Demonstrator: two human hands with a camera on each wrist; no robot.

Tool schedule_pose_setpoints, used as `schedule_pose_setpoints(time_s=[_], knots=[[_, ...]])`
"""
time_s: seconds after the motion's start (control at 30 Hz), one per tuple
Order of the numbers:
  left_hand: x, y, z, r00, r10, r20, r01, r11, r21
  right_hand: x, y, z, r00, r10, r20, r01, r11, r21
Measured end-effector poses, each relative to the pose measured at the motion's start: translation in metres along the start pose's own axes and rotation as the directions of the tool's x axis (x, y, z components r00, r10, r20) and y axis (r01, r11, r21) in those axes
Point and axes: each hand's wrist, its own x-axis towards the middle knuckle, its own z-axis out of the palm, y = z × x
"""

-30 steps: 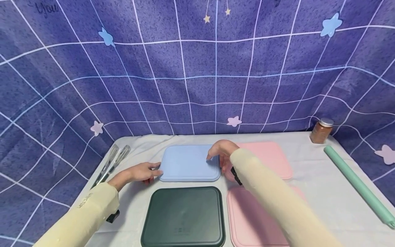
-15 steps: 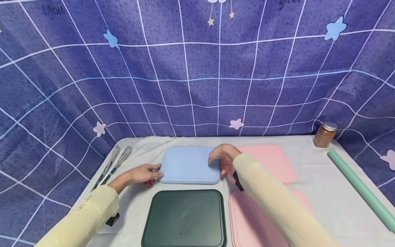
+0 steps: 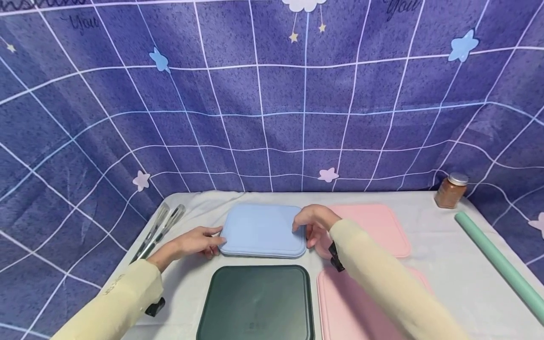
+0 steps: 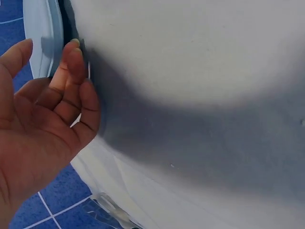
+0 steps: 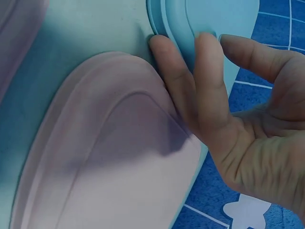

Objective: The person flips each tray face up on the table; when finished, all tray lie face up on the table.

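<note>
A light blue rectangular board [image 3: 261, 229] with rounded corners and a stepped rim lies toward the back of the white-covered table. My left hand [image 3: 196, 242] grips its left end, the tip of one finger over the top face and the others curled by the edge. At the opposite end, my right hand [image 3: 316, 222] holds the right edge, one fingertip overlapping the top and other fingers beside the rim. In the right wrist view, fingertips [image 5: 162, 43] are right at the blue rim. The back pink board [image 3: 369, 229] lies under the right hand and forearm.
In front lie a dark green board [image 3: 257, 302] and another pink board [image 3: 348, 307], partly covered by the right sleeve. Metal tongs [image 3: 163, 226] rest at the left edge. A small brown-filled jar [image 3: 451, 190] and a long green roll [image 3: 497, 262] sit on the right. A purple curtain [image 3: 272, 118] hangs behind.
The head view has shifted a little, so everything sits slightly lower and farther right. Both hands keep to the blue board's ends; its front rim shows slightly thicker.
</note>
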Motion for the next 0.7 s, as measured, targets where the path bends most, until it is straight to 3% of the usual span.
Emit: schedule_pose_setpoints(time_s=[0.27,0.5,0.7], knots=[[-0.003,0.006,-0.009,0.995,0.047,-0.086,-0.046,0.999,0.013,0.006,0.006,0.002,0.998,-0.064,-0.015,0.065,0.996,0.065],[-0.006,0.018,-0.005,0.982,0.041,-0.185,-0.036,0.999,0.032,0.008,0.009,0.004,0.995,-0.095,-0.024,0.096,0.992,0.076],[-0.012,0.030,-0.005,0.984,0.012,-0.178,-0.018,0.999,-0.033,0.007,0.014,0.004,0.993,-0.117,-0.016,0.118,0.989,0.092]])
